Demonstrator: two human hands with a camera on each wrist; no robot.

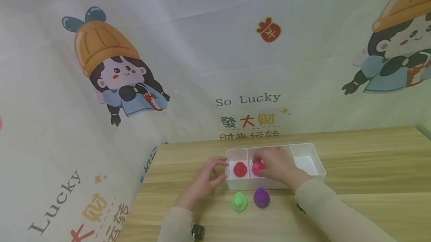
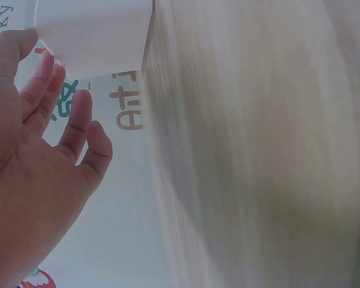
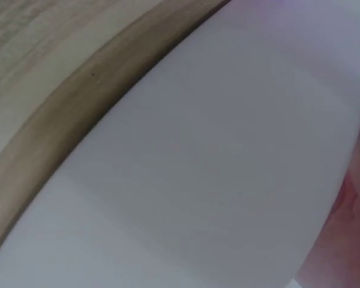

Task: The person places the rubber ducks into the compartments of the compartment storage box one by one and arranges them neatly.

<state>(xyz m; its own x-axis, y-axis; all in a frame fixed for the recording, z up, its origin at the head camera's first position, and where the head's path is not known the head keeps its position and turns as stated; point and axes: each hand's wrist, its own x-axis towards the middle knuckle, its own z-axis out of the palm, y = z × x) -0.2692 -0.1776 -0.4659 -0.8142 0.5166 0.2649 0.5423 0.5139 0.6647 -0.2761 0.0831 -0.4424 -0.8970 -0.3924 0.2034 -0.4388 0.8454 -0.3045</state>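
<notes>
A long white divided box [image 1: 269, 184] lies on the wooden table. In its left compartment sits a red toy duck [image 1: 240, 169]. My right hand [image 1: 278, 165] reaches into the middle compartment and pinches a pink toy duck [image 1: 257, 168], partly covering it. In the right wrist view, the box's side wall [image 3: 192, 144] hides most of that hand. My left hand [image 1: 206, 179] is at the box's left end, its fingers loosely bent; in the left wrist view a fingertip meets the box's edge. In front of the box stand a green toy duck [image 1: 239, 202] and a purple toy duck [image 1: 261, 198].
The box's right compartment [image 1: 306, 164] shows a bare floor. Behind the wooden table [image 1: 370, 159] hangs a pale printed cloth [image 1: 202, 47] with cartoon figures and lettering. A small black object [image 1: 198, 231] shows beside the left sleeve.
</notes>
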